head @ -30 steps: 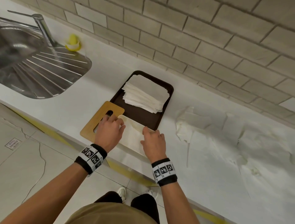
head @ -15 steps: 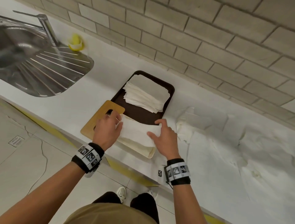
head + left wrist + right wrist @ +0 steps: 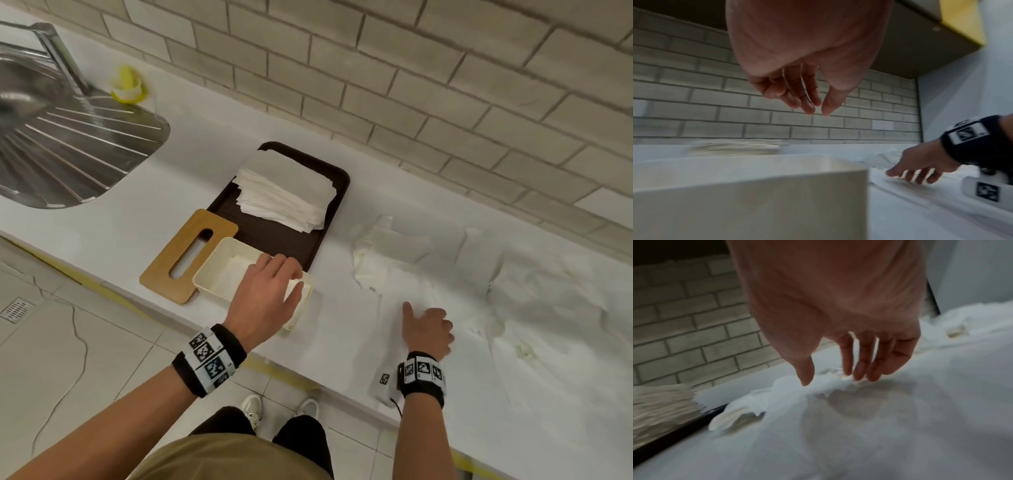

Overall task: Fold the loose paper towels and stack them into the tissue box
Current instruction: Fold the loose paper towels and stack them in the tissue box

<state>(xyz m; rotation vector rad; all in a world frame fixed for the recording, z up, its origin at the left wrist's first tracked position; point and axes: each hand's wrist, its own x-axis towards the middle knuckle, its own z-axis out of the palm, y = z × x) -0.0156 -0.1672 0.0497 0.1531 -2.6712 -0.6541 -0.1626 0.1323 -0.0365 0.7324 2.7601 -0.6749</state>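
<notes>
Having left the tissue box (image 3: 219,270), right hand (image 3: 428,329) now spreads empty over loose towels (image 3: 445,291).

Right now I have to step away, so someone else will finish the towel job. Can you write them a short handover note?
Left hand: open, fingers relaxed above the right end of the open tissue box, holding nothing.
Right hand: open, fingertips on the loose paper towels spread over the counter to the right.
The box stands at the counter's front edge, with a folded towel inside. Its wooden lid lies beside it on the left. A stack of folded towels sits on the dark tray behind.
Left: fold the loose towels, put them in the box.
</notes>
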